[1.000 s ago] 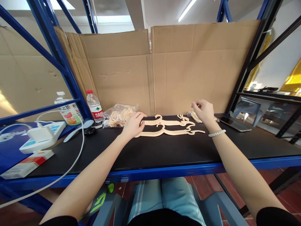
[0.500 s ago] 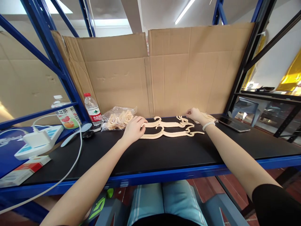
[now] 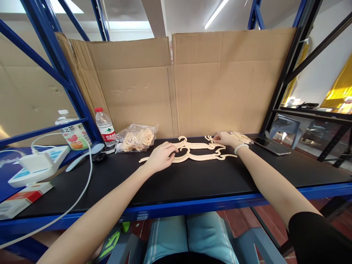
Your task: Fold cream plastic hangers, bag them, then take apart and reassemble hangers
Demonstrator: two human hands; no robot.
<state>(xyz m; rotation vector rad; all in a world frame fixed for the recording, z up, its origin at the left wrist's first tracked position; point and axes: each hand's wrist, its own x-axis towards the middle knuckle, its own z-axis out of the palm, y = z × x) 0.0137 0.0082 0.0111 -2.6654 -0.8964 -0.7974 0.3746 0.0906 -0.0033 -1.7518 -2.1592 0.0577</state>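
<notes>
Two rows of beige clothes hangers lie on the black tabletop, a back hanger row [image 3: 196, 146] and a front hanger row [image 3: 205, 157], their hooks pointing away from me. My left hand [image 3: 161, 157] is over the left part of the front row, fingers loosely bent and thumb apart; its palm side is hidden. Small beige hooks [image 3: 208, 138] sit at the right end of the back row. My right hand [image 3: 224, 139] has its fingertips together at these hooks, partly covering them. Behind its wrist lies a clear bag of beige pieces [image 3: 242, 137].
A clear bag of beige loops [image 3: 139, 138] and a water bottle [image 3: 105, 126] stand at the back left. A phone [image 3: 271, 146] lies at right. A white cable [image 3: 89, 172] loops from a power strip [image 3: 41, 167]. Cardboard [image 3: 132, 88] walls the back.
My left hand has moved from the back row's left end toward me and slightly right, uncovering the front row's left tip. My right hand has shifted slightly left and nearer the small hooks.
</notes>
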